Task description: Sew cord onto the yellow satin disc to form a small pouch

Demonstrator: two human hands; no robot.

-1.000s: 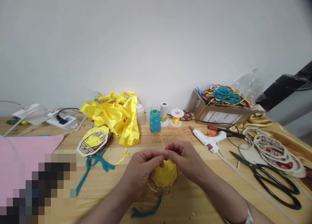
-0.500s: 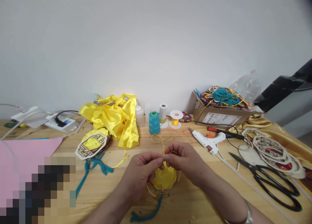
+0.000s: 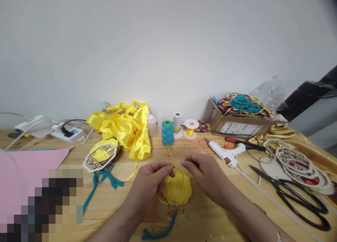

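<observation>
A round pad of yellow satin (image 3: 178, 188) lies flat on the table between my hands. A teal tassel (image 3: 161, 232) hangs from its near end. Thin yellow cord (image 3: 172, 157) runs up from its far edge toward a spool, with a loose end lying across the satin. My left hand (image 3: 155, 180) pinches this cord between thumb and index finger at the pad's upper left. Just right of the pad's top, my right hand (image 3: 201, 173) has its thumb and fingers pressed together, apart from the left. Anything in its fingertips is too small to make out.
Beyond my hands stand a teal thread cone (image 3: 167, 133) and a yellow cord spool (image 3: 190, 129). To the right lie a glue gun (image 3: 228, 154), black scissors (image 3: 292, 196) and a cardboard box (image 3: 237, 124). Yellow satin (image 3: 121, 129) and wooden cutouts (image 3: 100, 157) are at left.
My hands, which met at the cord above the pad, have come apart. The right has moved slightly right, and a loose cord end now shows across the satin.
</observation>
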